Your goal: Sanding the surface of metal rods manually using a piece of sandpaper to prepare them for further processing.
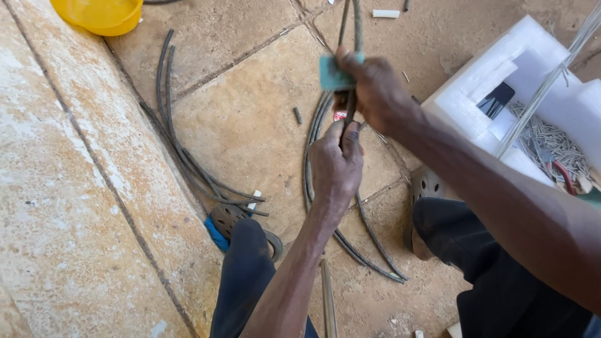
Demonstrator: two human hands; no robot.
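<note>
Two hands work close together over a stone floor [250,125]: the left hand [336,168] is closed in a fist around a thin dark rod [349,112], which runs up from it into the right hand [374,91] just above. The right hand is closed too, pinching a small teal pad [333,75] against that rod. Below and beside the left hand lie loops of dark cable [313,144]. More cable [169,119] lies further to its left, and a yellow bowl [97,14] well beyond. To the right of the right hand sits a white foam box [532,56] holding nails [551,141]
</note>
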